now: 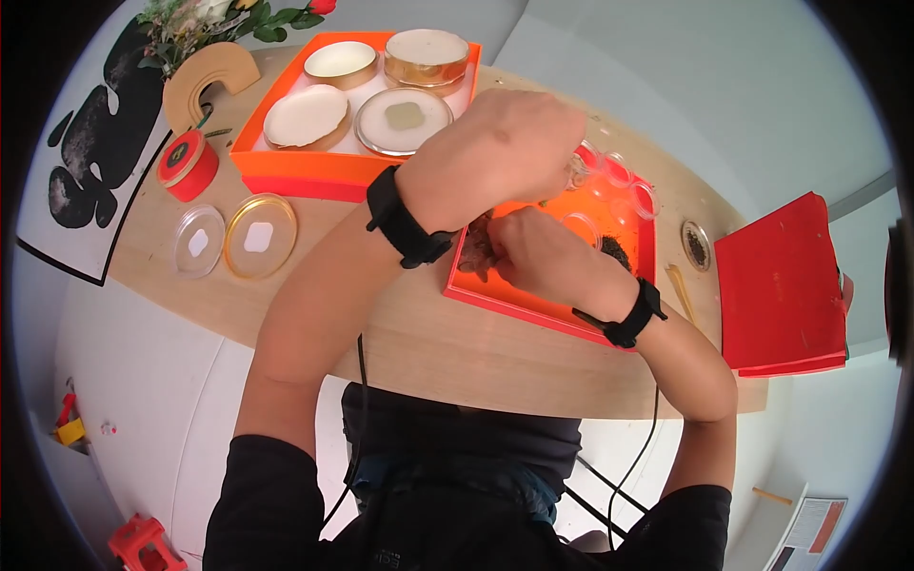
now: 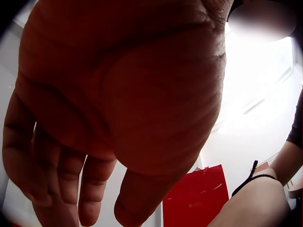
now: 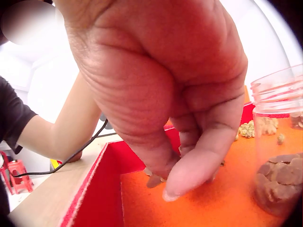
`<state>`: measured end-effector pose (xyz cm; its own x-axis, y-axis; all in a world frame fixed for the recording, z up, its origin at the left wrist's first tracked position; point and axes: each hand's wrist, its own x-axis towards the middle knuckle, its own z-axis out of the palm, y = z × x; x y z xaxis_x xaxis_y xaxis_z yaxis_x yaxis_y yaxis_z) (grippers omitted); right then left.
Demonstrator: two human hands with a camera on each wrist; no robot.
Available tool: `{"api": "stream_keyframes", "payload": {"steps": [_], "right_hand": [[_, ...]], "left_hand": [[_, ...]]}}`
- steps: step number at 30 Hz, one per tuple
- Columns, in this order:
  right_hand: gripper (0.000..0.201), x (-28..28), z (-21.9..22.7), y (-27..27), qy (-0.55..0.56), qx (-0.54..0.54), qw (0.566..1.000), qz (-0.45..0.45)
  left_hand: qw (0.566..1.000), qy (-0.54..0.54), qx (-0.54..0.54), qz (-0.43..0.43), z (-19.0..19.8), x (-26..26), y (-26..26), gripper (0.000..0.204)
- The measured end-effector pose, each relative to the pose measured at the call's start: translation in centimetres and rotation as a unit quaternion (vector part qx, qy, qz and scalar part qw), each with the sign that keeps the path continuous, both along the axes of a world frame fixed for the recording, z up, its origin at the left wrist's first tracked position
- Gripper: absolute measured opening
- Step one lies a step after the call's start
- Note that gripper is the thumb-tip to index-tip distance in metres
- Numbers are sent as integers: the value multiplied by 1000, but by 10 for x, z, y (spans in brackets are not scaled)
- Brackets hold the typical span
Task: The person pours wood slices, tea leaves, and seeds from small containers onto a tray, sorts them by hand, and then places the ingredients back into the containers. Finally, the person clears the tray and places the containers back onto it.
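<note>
Bare and raised over the tray's far side, the left hand point(image 1: 519, 138) has its fingers long, relaxed and parted, with nothing between them. Lower, the right hand point(image 1: 557, 255) curls its fingers toward the thumb and appears to pinch brown slices point(image 3: 154, 179) in the near left corner of the red tray point(image 3: 199, 213), though the knuckles hide much of that contact. These slices look thin, dry and light, probably brittle; a gentle pinch on their flat faces should suit. Beside them, a clear jar point(image 3: 278, 135) holds similar pieces; it looks stiff and slick, best held below its threaded neck. Crumbly yellowish lumps point(image 3: 248, 128) and dark granules point(image 1: 616, 250) lie beyond. Farther out, round tins point(image 1: 427, 68) with shiny sides fill an orange box point(image 1: 314, 166) on the pale wood-grained worktop point(image 1: 419, 366).
</note>
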<state>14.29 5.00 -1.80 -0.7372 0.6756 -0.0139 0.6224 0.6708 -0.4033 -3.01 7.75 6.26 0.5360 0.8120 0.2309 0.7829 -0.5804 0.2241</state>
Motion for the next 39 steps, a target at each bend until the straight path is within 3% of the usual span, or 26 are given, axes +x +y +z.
{"api": "stream_keyframes", "payload": {"steps": [1,4,8,10,13,17,22,26,29,31,33,35,39], "right_hand": [[7,-2,5,-1,30,-59,998,-1],[7,-7,16,-5,-65,-42,996,-38],[5,4,16,-8,-37,-4,999,-17],[2,9,45,-22,-63,12,994,-93],[7,33,70,-28,-14,15,992,-127],[6,58,83,-19,-49,68,982,-170],[4,71,72,-6,-44,67,985,-154],[5,36,70,-1,11,90,984,-150],[9,8,58,9,-7,78,994,-74],[23,-11,61,7,-84,-37,987,-133],[27,-15,42,12,-49,-54,990,-117],[27,-16,12,21,-55,42,997,-12],[26,-15,-9,22,-49,14,999,-14]], "left_hand": [[999,-24,25,-12,-11,0,4,27],[999,-27,20,-16,-18,4,11,26],[1000,2,5,-17,-35,5,27,25],[999,11,-26,-15,-35,8,29,26],[997,25,-71,-16,-25,12,26,29],[992,59,-108,-6,-5,13,14,31],[995,48,-85,-11,-8,8,15,31],[995,49,-81,17,-4,7,13,30],[998,59,-12,14,-10,1,14,30],[997,59,-19,37,-8,0,18,30],[996,58,-25,65,-10,-4,22,30],[999,5,28,30,-15,-9,22,29],[1000,9,13,24,-13,-3,17,29]]}}
